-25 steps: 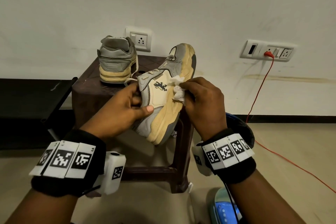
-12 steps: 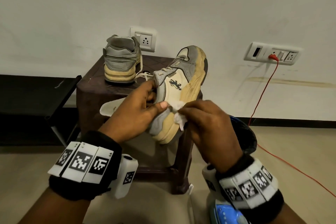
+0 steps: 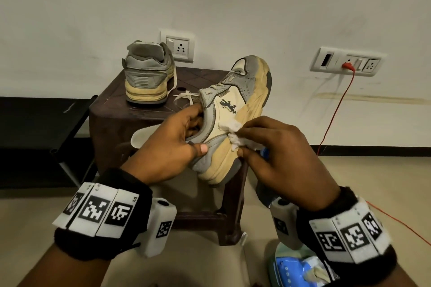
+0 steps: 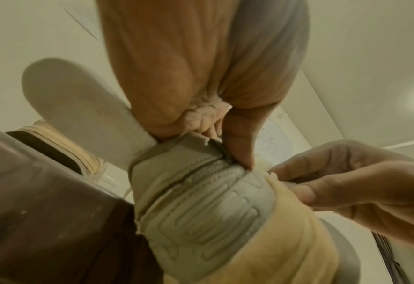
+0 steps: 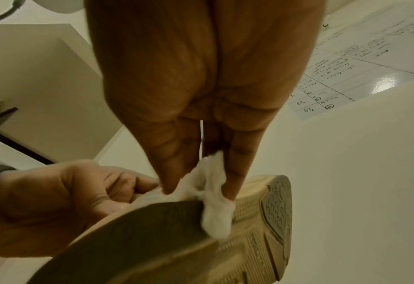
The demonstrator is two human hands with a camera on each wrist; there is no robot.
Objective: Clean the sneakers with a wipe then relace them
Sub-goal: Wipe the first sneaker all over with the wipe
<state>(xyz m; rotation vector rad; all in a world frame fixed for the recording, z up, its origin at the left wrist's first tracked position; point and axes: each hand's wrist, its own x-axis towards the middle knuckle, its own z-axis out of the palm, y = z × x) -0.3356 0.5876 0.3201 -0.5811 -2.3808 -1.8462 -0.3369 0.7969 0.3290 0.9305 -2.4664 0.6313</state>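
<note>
A cream and grey sneaker [image 3: 235, 109] with a yellowed sole is held tilted on its side above the stool, toe pointing away. My left hand [image 3: 177, 144] grips its heel collar, fingers inside the opening and thumb on the outside [image 4: 240, 151]. My right hand [image 3: 268, 144] pinches a crumpled white wipe [image 3: 233, 133] against the sneaker's side by the midsole; the wipe [image 5: 213, 196] also shows against the sole edge [image 5: 249, 221]. A loose white insole [image 3: 140, 137] sticks out behind my left hand. The second sneaker [image 3: 147, 77] stands on the brown stool [image 3: 112, 109], heel toward me, its lace hanging loose.
A pack of wipes [image 3: 296, 270] lies on the floor at the lower right. A red cable [image 3: 335, 105] runs from the wall socket [image 3: 347, 65] down across the floor. A dark low rack [image 3: 46, 128] stands left of the stool. The wall is just behind.
My right hand has slid the wipe from the sneaker's upper side down toward the heel end near the midsole. The left hand kept its grip, and the view shifted slightly.
</note>
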